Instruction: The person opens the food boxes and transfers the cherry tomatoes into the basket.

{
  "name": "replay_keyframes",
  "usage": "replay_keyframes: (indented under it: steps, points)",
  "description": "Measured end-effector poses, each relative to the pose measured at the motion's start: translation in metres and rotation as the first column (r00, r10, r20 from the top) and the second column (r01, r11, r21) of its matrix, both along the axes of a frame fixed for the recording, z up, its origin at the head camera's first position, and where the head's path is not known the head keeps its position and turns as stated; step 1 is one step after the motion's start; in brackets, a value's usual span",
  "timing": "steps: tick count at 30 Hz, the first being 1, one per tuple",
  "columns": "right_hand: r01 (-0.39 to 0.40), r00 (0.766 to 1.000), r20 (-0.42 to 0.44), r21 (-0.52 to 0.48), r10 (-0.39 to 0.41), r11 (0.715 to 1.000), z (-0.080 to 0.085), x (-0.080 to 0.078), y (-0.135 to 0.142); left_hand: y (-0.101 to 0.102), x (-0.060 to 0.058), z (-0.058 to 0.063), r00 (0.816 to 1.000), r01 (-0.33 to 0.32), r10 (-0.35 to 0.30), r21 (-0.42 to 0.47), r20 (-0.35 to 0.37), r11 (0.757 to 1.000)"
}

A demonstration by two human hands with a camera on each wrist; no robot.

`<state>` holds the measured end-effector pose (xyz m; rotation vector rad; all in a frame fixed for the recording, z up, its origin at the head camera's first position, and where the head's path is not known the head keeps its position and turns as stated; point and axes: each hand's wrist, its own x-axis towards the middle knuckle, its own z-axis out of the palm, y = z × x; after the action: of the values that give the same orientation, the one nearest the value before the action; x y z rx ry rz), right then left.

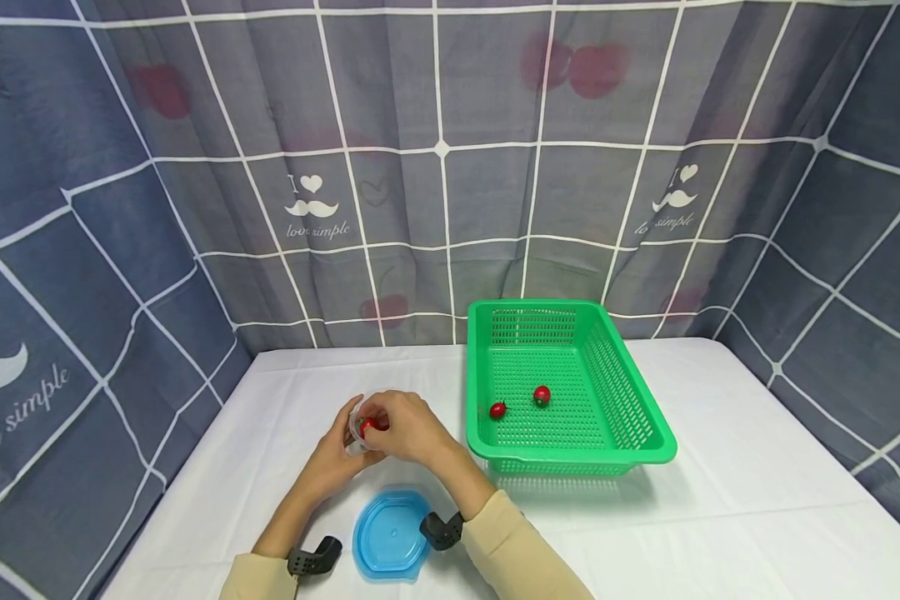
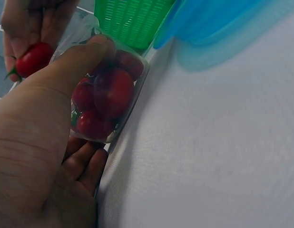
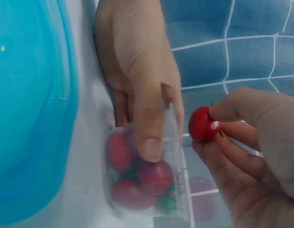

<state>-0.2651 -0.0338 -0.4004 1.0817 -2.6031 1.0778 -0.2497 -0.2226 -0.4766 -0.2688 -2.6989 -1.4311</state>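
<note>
A clear plastic container (image 2: pixel 132 90) stands on the white cloth, with several cherry tomatoes (image 2: pixel 113 92) inside it. My left hand (image 1: pixel 333 457) grips the container, its thumb (image 3: pixel 149 128) lying along the near wall and the other fingers around the far side. Just above the container's mouth, my right hand (image 1: pixel 408 427) pinches a single red cherry tomato (image 3: pixel 202 124) between thumb and fingertips. A bit of green stem shows on that tomato.
A blue lid (image 1: pixel 392 535) lies on the white table (image 1: pixel 757 500) between the forearms. To the right stands a green plastic basket (image 1: pixel 648 417) with two cherry tomatoes (image 1: pixel 542 395) in it. Grey checked curtains (image 1: pixel 487 200) hang behind and at both sides.
</note>
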Motion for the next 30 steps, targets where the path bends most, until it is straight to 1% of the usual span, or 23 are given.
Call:
replay_keyframes:
  steps: [5,8,16,21,24,30]
  points:
    - [0.025,0.996,-0.086,-0.009,-0.025,1.000,0.010,0.004,0.002,0.001,-0.001,0.000,1.000,0.001,-0.001,0.012,0.009,1.000]
    - [0.031,0.993,-0.114,-0.025,-0.034,0.999,0.018,0.008,0.005,0.001,-0.001,0.000,1.000,-0.001,0.001,0.012,0.012,1.000]
    - [0.048,0.986,-0.156,-0.068,-0.058,0.997,0.038,0.015,0.015,0.002,-0.001,0.000,0.999,-0.017,0.016,0.008,0.033,1.000]
    - [0.032,0.980,-0.189,-0.138,-0.058,0.990,0.048,0.017,0.023,0.002,-0.001,0.001,0.998,-0.033,0.033,-0.009,0.059,0.999]
    - [0.026,0.976,-0.207,-0.180,-0.064,0.983,0.054,0.018,0.029,0.003,-0.001,0.001,0.998,-0.036,0.037,-0.018,0.058,0.999]
    - [0.029,0.981,-0.181,-0.244,-0.075,0.969,0.063,0.018,0.043,0.004,-0.002,0.001,0.998,-0.038,0.039,-0.012,0.041,0.999]
